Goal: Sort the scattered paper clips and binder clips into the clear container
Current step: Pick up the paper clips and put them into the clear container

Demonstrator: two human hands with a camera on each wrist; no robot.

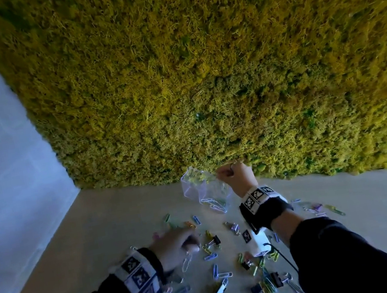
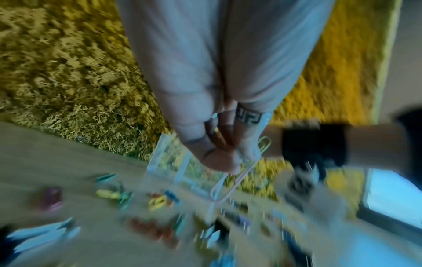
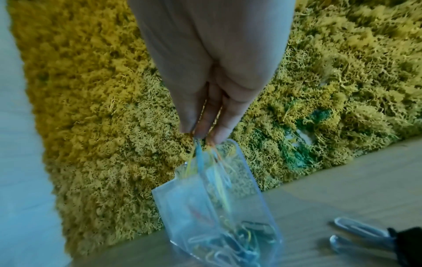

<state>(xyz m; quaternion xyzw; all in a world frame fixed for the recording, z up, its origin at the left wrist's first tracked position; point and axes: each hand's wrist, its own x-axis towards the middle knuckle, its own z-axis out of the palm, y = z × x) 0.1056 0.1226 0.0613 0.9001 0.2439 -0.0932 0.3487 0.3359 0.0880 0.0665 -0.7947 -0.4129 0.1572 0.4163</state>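
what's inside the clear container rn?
The clear container holds a small heap of coloured paper clips at its bottom. The right hand pinches more clips over its mouth. Binder clips inside: blur prevents telling.

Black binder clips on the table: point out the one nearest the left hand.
The black binder clip just right of the left hand; the others lie nearer the camera, by the right forearm.

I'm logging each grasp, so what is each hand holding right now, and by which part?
The left hand pinches a pale paper clip by one end. The right hand pinches several paper clips by their upper ends over the clear container.
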